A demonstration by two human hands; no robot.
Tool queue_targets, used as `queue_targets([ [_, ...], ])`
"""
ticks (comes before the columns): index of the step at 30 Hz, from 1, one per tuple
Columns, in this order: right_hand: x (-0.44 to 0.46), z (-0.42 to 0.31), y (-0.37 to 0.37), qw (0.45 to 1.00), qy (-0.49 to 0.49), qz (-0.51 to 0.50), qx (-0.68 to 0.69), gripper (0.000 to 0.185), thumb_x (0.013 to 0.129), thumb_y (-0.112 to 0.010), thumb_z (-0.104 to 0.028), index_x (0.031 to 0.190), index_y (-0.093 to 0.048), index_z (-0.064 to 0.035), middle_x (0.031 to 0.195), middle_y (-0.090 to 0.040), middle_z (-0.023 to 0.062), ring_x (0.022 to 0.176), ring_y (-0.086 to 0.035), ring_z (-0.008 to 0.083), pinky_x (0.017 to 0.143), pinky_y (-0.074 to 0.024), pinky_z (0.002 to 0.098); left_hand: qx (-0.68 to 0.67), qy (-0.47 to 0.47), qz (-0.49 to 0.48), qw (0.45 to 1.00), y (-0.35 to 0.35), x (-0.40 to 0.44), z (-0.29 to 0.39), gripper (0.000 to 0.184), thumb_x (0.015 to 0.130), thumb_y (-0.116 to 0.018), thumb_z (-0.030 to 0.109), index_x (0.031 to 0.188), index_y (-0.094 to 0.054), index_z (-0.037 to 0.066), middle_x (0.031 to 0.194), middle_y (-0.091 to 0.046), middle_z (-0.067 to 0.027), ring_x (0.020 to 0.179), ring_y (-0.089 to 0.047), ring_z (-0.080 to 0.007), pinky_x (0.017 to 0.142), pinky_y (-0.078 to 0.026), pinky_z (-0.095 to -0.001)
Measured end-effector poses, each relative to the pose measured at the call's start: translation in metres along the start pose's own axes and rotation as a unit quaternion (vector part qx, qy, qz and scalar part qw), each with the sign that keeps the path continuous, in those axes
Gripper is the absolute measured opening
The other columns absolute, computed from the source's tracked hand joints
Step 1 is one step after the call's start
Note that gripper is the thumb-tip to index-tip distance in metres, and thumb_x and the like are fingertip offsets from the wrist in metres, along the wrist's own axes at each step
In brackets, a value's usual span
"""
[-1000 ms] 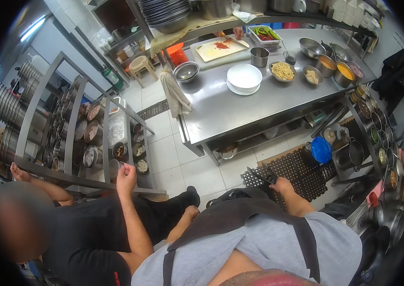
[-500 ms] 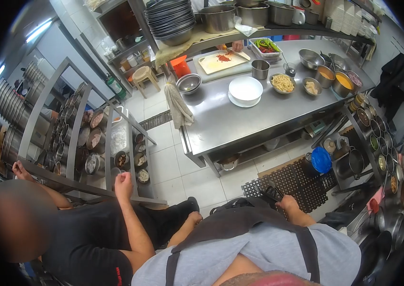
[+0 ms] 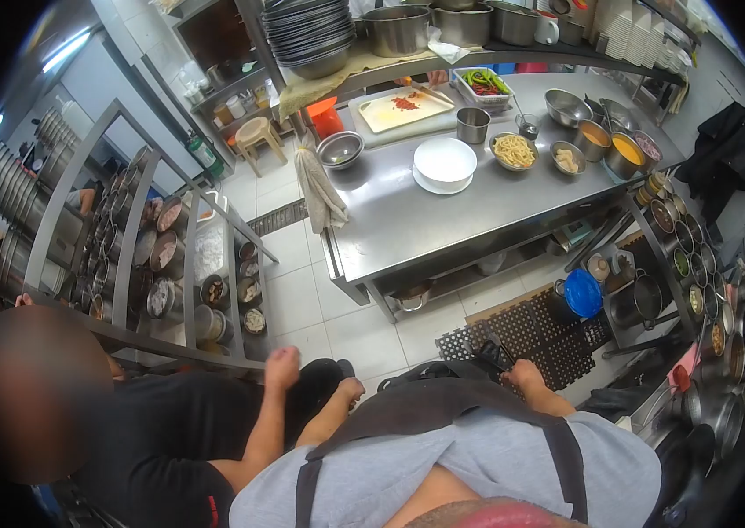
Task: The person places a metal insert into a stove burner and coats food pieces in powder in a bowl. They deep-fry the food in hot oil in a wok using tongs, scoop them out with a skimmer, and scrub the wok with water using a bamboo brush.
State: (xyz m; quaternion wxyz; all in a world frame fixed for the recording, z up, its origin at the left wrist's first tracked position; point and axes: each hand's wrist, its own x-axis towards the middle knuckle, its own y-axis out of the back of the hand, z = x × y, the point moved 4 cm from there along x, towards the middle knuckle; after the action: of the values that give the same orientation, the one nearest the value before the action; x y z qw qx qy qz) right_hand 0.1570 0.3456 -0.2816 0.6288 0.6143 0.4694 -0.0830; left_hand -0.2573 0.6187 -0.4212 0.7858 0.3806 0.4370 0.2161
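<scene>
My left hand (image 3: pixel 351 391) is low beside the dark apron (image 3: pixel 443 400), its fingers curled; whether anything is inside cannot be made out. On the other side of the apron, my right hand (image 3: pixel 525 376) is closed around a thin dark utensil (image 3: pixel 504 355) that looks like tongs, blurred against the black floor mat (image 3: pixel 544 330). Beyond both hands stands the steel counter (image 3: pixel 372 242), bearing a white bowl (image 3: pixel 445 160) on a plate, a bowl of pale strips (image 3: pixel 513 151) and a tray (image 3: pixel 381 114) with chopped red food.
Close on the left is a co-worker in black (image 3: pixel 161 422), a closed hand (image 3: pixel 282 368) near my left forearm. A metal rack (image 3: pixel 133 255) with food pots stands beyond. Another person's hand shows behind the counter. At right are a blue-lidded pot (image 3: pixel 583 293) and shelves of containers (image 3: pixel 698 264).
The co-worker's raised hand has come down and right, away from the rack towards my left arm. The utensil in my right hand shows less. The view has shifted slightly.
</scene>
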Motion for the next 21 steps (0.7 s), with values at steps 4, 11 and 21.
queue_targets([
  [4, -0.001, -0.011, 0.008, 1.0, -0.02, -0.003, -0.015, 0.045, 0.074, -0.071, -0.037, 0.098, -0.066, 0.0004, 0.104, -0.063, 0.0189, 0.101, -0.059, 0.032, 0.088, -0.0466, 0.0389, -0.101, -0.01, 0.003, 0.995, 0.052, -0.058, -0.052, 0.03, 0.081, -0.05, 0.033, 0.082, -0.062, 0.006, 0.081, -0.063, -0.0094, 0.072, -0.06, -0.0199, 0.07, -0.046, -0.0342],
  [11, 0.011, -0.024, 0.012, 0.999, -0.006, -0.007, -0.031, 0.046, 0.072, -0.071, -0.037, 0.098, -0.065, 0.001, 0.106, -0.062, 0.0196, 0.105, -0.057, 0.032, 0.09, -0.0457, 0.0401, -0.171, 0.004, -0.067, 0.983, -0.02, -0.084, -0.085, 0.027, 0.088, -0.046, 0.03, 0.104, -0.054, 0.01, 0.095, -0.061, -0.0108, 0.091, -0.058, -0.0184, 0.083, -0.044, -0.0315],
  [21, 0.011, -0.03, 0.015, 0.999, 0.006, -0.003, -0.033, 0.046, 0.073, -0.07, -0.037, 0.099, -0.065, 0.0001, 0.107, -0.061, 0.0202, 0.103, -0.058, 0.0331, 0.089, -0.0462, 0.0411, -0.25, -0.074, -0.031, 0.965, -0.008, -0.104, -0.078, 0.02, 0.083, -0.049, 0.028, 0.091, -0.054, 0.01, 0.091, -0.063, -0.0122, 0.096, -0.059, -0.0271, 0.087, -0.044, -0.0351],
])
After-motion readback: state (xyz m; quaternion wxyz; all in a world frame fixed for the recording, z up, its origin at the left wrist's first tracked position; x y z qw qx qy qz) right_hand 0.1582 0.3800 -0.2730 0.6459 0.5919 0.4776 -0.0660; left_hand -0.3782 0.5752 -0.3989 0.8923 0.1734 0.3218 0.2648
